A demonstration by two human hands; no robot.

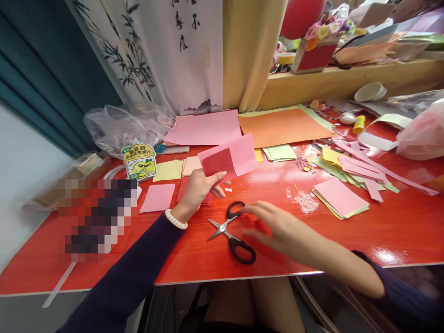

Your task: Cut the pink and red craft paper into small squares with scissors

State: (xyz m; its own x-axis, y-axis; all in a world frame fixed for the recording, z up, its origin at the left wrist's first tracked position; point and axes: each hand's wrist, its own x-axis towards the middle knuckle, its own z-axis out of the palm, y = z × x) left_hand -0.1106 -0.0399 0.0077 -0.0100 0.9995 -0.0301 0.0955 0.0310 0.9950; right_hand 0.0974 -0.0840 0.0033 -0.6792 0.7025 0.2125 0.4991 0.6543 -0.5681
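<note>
Above the glossy red tabletop (pixel 333 240), the left hand (pixel 199 188) is pinching rectangular pink paper (pixel 245 157) near its lower edge — presumably leaving its face clear — while the right hand (pixel 277 226) (blurred) is hovering, fingers loosely apart, beside black-handled steel scissors (pixel 222 228).

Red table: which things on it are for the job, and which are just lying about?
Likely for the job:
pink paper, in the left hand
open scissors, near the right hand

Probably just lying about:
cartoon pouch
clear plastic bag
yellow container
</note>
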